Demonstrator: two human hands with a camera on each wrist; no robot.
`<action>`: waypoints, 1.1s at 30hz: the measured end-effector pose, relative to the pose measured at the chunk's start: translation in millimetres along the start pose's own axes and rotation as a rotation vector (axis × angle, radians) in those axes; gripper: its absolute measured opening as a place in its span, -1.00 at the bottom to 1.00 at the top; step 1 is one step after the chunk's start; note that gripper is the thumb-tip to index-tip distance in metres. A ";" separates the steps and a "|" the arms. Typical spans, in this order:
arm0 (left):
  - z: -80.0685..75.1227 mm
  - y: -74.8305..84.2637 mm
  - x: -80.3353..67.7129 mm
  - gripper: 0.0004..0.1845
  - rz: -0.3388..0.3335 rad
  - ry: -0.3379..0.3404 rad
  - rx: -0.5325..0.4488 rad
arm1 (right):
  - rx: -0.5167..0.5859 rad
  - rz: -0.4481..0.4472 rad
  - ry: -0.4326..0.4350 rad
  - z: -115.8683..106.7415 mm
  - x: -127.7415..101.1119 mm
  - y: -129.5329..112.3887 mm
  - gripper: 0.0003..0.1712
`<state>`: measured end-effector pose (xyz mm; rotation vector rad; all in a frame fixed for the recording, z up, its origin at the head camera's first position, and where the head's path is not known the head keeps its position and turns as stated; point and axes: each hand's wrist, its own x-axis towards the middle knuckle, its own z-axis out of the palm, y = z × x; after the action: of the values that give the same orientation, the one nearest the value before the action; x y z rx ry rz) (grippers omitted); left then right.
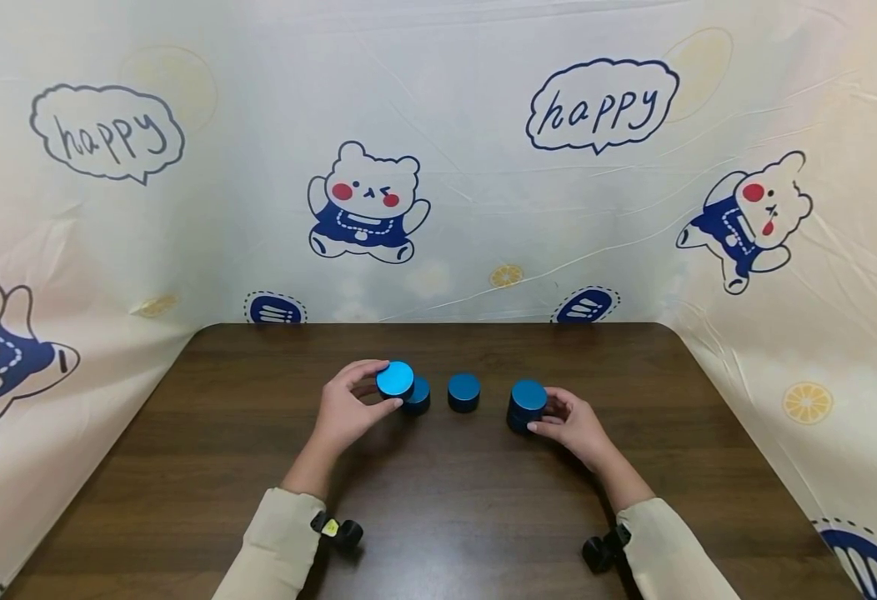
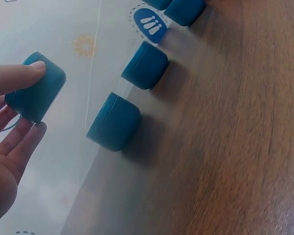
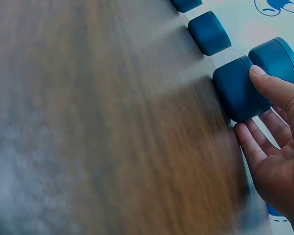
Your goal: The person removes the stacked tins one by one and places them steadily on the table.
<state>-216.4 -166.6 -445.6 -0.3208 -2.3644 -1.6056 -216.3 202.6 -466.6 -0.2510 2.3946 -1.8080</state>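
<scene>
My left hand (image 1: pixel 348 408) holds a blue round tin (image 1: pixel 395 378) between thumb and fingers. In the left wrist view that held tin (image 2: pixel 39 90) is raised off the table, apart from a standing tin (image 2: pixel 115 125). At the right, two similar tins are stacked, the upper tin (image 1: pixel 528 395) resting on the lower tin (image 3: pixel 237 90). My right hand (image 1: pixel 573 425) has its thumb and fingers about the lower tin, the thumb close to the seam between the two. Another single tin (image 1: pixel 464 392) stands between the hands.
The tins are on a dark brown wooden table (image 1: pixel 453 500), toward its far edge. A pale printed cloth (image 1: pixel 468 108) hangs behind and beside the table. Each wrist wears a small black camera, the left one (image 1: pixel 347 533) and the right one (image 1: pixel 600 553).
</scene>
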 end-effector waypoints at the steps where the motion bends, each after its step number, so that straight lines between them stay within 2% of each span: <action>1: -1.0 -0.5 -0.3 -0.45 0.001 0.002 0.002 | -0.001 0.000 0.000 0.0 0.1 0.1 -0.41; 23: -19.7 -13.1 -3.3 -0.42 -0.047 0.085 0.062 | -0.008 0.014 -0.004 0.2 -0.8 -1.9 -0.41; 33: -21.9 -26.4 -3.3 -0.40 -0.108 0.107 0.070 | -0.002 0.015 0.007 -2.4 12.0 26.9 -0.36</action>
<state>-219.9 -196.7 -462.0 -0.0926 -2.3860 -1.5404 -230.0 209.5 -491.9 -0.2270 2.3969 -1.8036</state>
